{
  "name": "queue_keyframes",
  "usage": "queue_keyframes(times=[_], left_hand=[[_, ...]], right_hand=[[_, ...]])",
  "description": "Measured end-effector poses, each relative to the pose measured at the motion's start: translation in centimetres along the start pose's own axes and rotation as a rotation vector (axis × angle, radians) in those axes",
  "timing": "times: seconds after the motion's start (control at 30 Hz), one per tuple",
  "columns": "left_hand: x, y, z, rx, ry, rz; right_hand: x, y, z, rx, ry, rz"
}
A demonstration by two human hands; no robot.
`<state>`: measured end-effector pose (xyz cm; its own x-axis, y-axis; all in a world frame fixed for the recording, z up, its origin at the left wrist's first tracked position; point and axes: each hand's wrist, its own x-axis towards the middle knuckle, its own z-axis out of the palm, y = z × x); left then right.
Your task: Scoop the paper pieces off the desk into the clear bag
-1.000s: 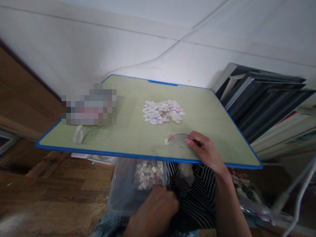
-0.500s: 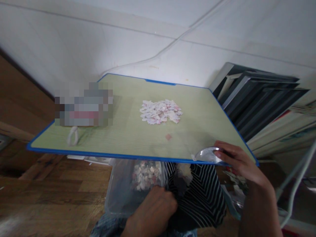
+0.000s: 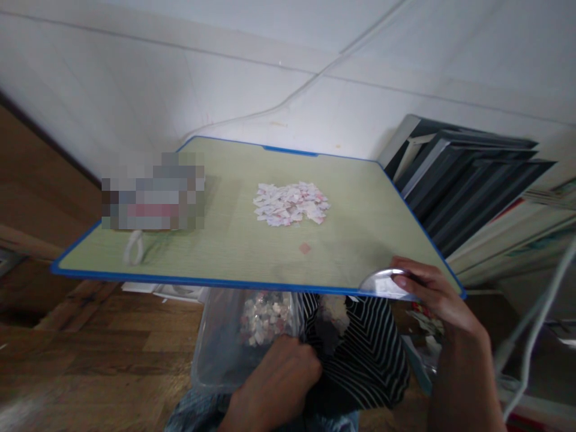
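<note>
At the front edge of the green table, my right hand is closed on a shiny, curved-rimmed metal dish, with the thumb on its near side. A pale scrap shows just below the edge beside it. Below the table, my left hand is closed in a fist at the mouth of a black-and-white striped bag. Its fingertips are hidden, and it seems to grip the bag's edge. Pale bits show inside the bag. A heap of paper scraps lies mid-table, with one pinkish scrap apart from it.
A clear plastic bin holding pale crumpled pieces stands left of the bag. On the table's left lies a blurred-out object with a white loop. Dark flat panels lean at the right. A white cable hangs near my right arm.
The metal dish has moved slightly right and down along the table's edge with my right hand. The pale scrap beside it has slipped below the edge. My left hand stays put.
</note>
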<state>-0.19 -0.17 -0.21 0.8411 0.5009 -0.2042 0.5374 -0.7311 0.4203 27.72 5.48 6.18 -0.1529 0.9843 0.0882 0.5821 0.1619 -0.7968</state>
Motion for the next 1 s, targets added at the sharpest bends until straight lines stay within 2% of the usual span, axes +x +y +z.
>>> queue_keyframes(times=[0.1, 0.23, 0.57, 0.73, 0.87, 1.0], left_hand=[[0.0, 0.0, -0.2, -0.01, -0.004, -0.002], [0.1, 0.1, -0.7, -0.011, -0.037, -0.016], [0.2, 0.4, -1.3, 0.007, -0.039, -0.01], [0.3, 0.5, -1.7, 0.024, -0.068, -0.017], [0.2, 0.5, -1.8, 0.018, -0.06, -0.014], [0.2, 0.6, -1.7, 0.018, -0.071, -0.014]], right_hand=[[0.1, 0.2, 0.4, 0.016, 0.115, 0.011], [1.2, -0.6, 2.1, -0.063, 0.268, 0.039], [4.7, -3.3, 6.7, -0.165, 0.349, 0.089], [6.5, -5.0, 9.7, -0.19, 0.283, 0.056], [7.0, -7.0, 12.2, -0.165, 0.126, 0.003], [7.1, -8.3, 13.2, -0.155, 0.0, -0.078]])
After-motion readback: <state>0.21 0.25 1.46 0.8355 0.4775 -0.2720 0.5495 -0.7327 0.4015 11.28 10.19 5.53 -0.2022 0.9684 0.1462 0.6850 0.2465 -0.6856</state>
